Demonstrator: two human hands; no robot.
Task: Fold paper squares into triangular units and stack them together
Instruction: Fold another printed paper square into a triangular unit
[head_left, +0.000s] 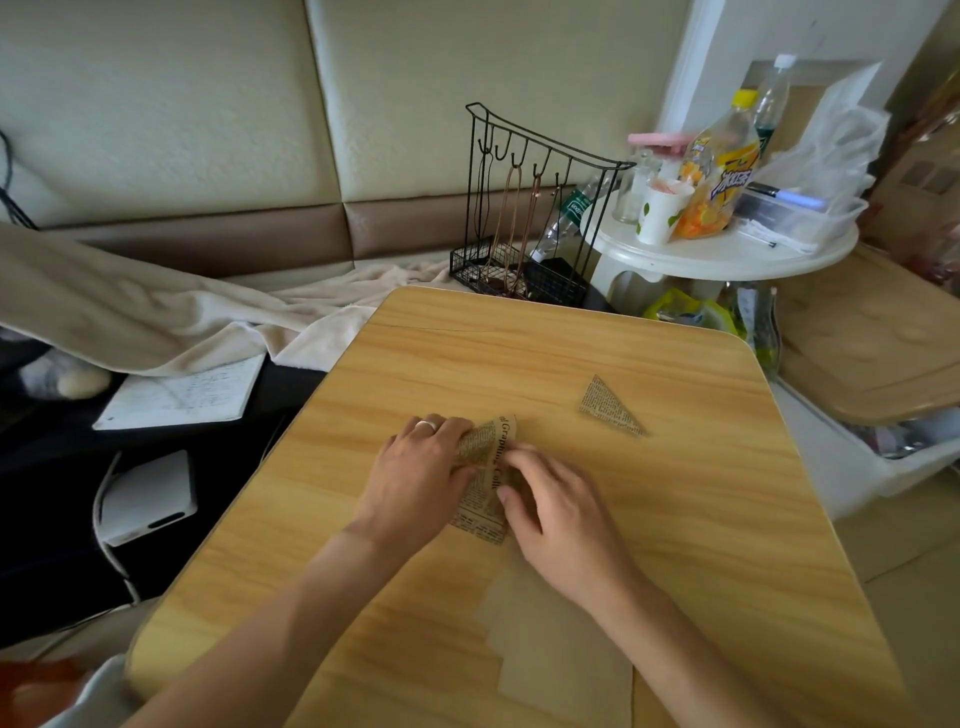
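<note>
Paper (485, 470) mid-desk, half folded, under both your hands. Left hand (418, 467) fingers curled over left flap, pressing it down; right hand (558, 512) fingertips pinching right edge. Looks thin, light, creases easy but tears if yanked, so I'd hold near corners and slide a nail along the fold. One finished triangle (610, 408) sits well apart, up right; stack goes there I guess. Desk (571, 343) smooth wood-look laminate, probably slippery, so keep one hand anchoring. Room cluttered: blanket (156, 306) left, wire rack (524, 208) behind, side table (727, 249) with bottles.

bare table (519, 338) beyond hands; folded triangle (609, 406) right; wire rack (524, 208) at far edge.
</note>
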